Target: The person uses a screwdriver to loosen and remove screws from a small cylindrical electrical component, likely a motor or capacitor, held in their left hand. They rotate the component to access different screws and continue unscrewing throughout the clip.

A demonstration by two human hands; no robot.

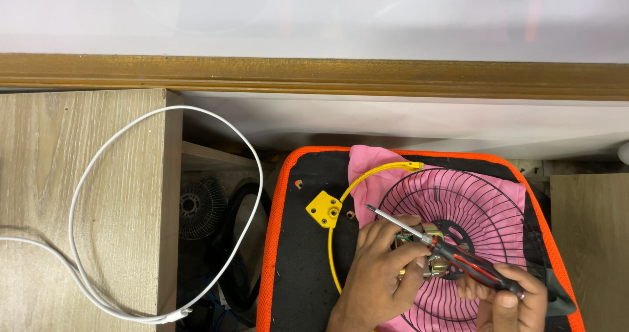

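Both hands, cut off below: right hand [508, 302] grips screwdriver [445, 250]; left hand's [380, 266] fingers close over half-hidden motor [429, 250].

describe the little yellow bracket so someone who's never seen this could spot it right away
Find the black cushion with the orange border. On its black cloth, left of the black wire fan guard, lies the yellow bracket. It is the only solid yellow triangular piece, with holes, touching the thin yellow ring.
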